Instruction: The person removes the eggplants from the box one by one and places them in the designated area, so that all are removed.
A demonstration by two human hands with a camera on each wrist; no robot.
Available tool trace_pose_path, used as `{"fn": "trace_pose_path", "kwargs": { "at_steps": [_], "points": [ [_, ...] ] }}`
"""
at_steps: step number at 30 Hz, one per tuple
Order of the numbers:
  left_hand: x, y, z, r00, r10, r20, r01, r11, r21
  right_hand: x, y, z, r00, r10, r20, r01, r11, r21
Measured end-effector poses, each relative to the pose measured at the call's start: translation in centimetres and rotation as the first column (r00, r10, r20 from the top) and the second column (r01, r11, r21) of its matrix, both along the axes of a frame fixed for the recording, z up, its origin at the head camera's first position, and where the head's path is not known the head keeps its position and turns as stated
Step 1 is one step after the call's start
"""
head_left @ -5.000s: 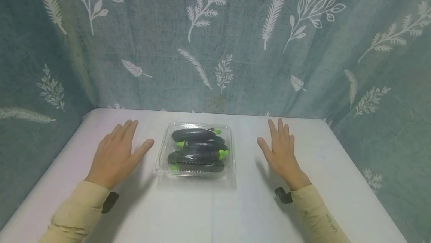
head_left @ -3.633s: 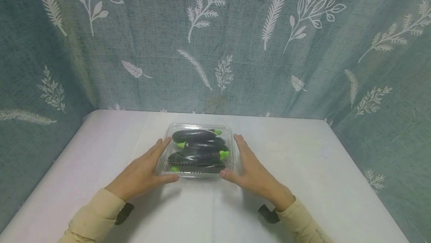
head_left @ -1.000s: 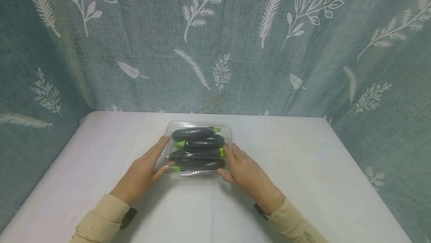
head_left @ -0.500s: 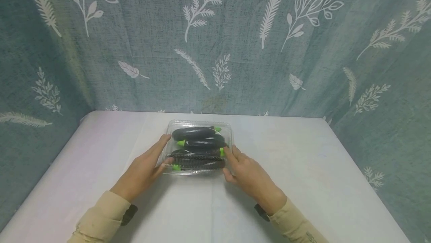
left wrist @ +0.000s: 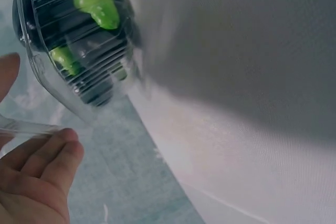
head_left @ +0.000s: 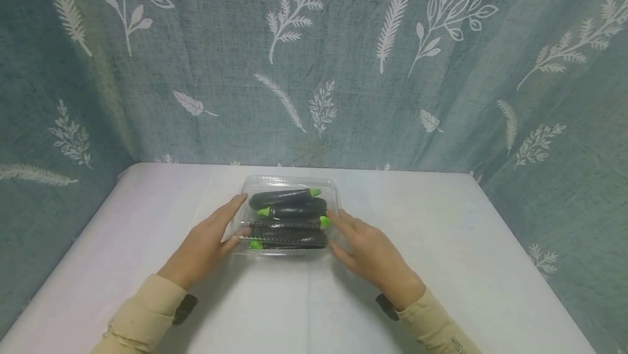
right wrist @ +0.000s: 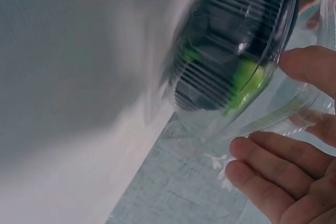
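A clear plastic clamshell container [head_left: 287, 251] sits on the white table, holding several dark eggplants [head_left: 296, 209] with bright green caps. Its lid [head_left: 282, 180] is parted from the base in front, as the gap in both wrist views shows. At the left side, my left hand [head_left: 203, 247] holds the lid's edge between thumb and fingers. My right hand [head_left: 370, 250] holds the lid at the opposite side; in the right wrist view the lid's edge runs between the thumb [right wrist: 310, 69] and the lower fingers [right wrist: 273, 169]. The ribbed base wall fronts the green caps [left wrist: 100, 3].
The white-covered table [head_left: 441, 267] extends around the container on all sides. A blue-green curtain [head_left: 221, 59] with white leaf prints hangs behind and at both sides. Dark wrist-worn cameras [head_left: 387, 306] show beneath the cuffs of the beige sleeves [head_left: 142, 310].
Both hands have come in from the sides to the container and taken hold of the lid. Its front edge has risen off the base. Lately the right hand has shifted slightly right.
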State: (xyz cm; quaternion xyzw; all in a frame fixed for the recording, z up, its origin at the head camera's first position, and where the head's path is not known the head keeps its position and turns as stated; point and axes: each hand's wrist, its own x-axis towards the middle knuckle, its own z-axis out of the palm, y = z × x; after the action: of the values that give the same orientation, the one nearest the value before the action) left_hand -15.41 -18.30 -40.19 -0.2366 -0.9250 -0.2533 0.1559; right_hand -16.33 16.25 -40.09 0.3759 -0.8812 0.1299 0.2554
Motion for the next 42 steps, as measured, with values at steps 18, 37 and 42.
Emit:
{"fn": "trace_pose_path", "kwargs": {
  "at_steps": [18,37,42],
  "points": [
    [-3.5,-1.2,1.1,0.981,0.089,-0.170,-0.060,0.984,0.170,-4.6,1.3,0.6,1.000,0.006,0.023,0.002,0.947,-0.322],
    [-8.5,-1.6,1.1,0.988,0.117,-0.097,-0.104,0.986,0.130,-8.7,0.7,0.4,0.982,-0.019,0.190,0.110,0.870,-0.480],
    [-9.6,-1.8,0.5,0.986,0.111,-0.124,-0.098,0.990,0.104,-9.5,0.4,0.0,0.964,-0.013,0.265,0.150,0.850,-0.505]
  ]
}}
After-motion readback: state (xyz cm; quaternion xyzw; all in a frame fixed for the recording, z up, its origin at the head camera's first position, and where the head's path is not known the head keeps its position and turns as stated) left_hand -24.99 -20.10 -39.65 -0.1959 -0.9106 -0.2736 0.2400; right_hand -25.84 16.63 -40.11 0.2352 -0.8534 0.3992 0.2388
